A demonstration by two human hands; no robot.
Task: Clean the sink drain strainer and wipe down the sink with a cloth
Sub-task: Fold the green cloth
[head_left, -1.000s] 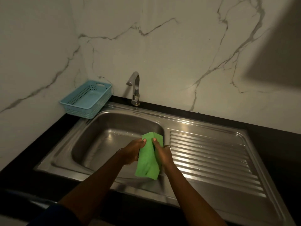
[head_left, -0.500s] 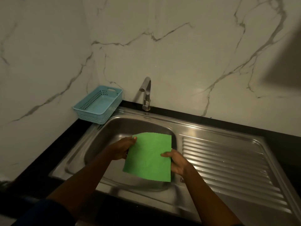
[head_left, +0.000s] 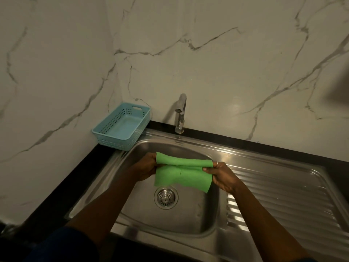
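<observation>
A green cloth (head_left: 182, 173) is stretched flat between both hands above the basin of the steel sink (head_left: 188, 222). My left hand (head_left: 146, 168) pinches its left edge and my right hand (head_left: 222, 175) pinches its right edge, with the top edge folded over toward me. Below the cloth, the round metal drain strainer (head_left: 165, 198) sits in the drain at the basin's bottom, in plain sight.
A chrome tap (head_left: 180, 114) stands behind the basin. An empty light-blue plastic basket (head_left: 122, 125) sits on the black counter at the back left corner. The ribbed draining board (head_left: 283, 201) lies to the right. Marble walls close the back and left.
The cloth went from bunched between the hands to spread open, then folded along its top edge. The hands moved apart, and the strainer came into sight below the cloth.
</observation>
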